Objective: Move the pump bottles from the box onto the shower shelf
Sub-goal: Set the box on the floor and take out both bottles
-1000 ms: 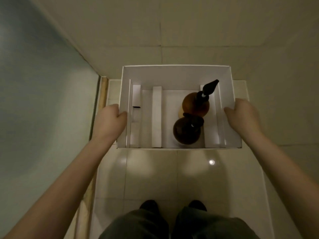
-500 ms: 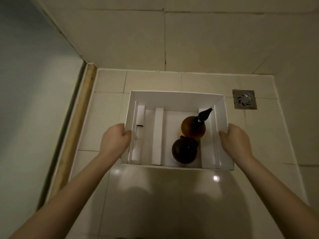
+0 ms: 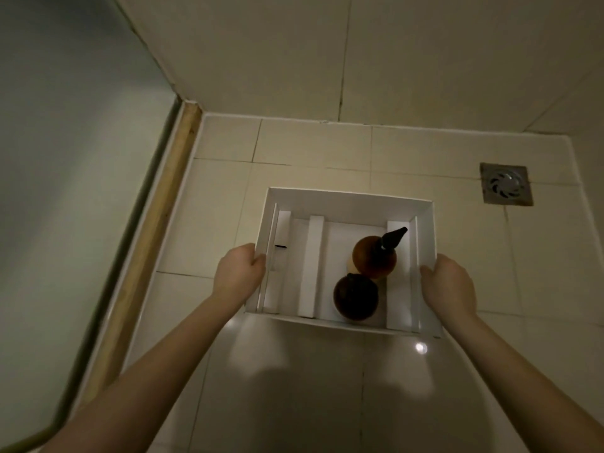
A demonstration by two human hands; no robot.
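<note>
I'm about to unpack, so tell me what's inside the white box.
The box holds two brown pump bottles: a far one and a near one, between white dividers. The bottles cover the box floor under them. Nothing else shows.

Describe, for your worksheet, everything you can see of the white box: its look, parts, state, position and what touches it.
The box is white, rectangular, open-topped, and looks like cardboard. Inside, white strips divide its floor. Two brown pump bottles stand right of centre, the far bottle with a black pump, the near bottle darker. The left hand grips its left wall, the right hand its right. It sits level, over a tiled floor.
</note>
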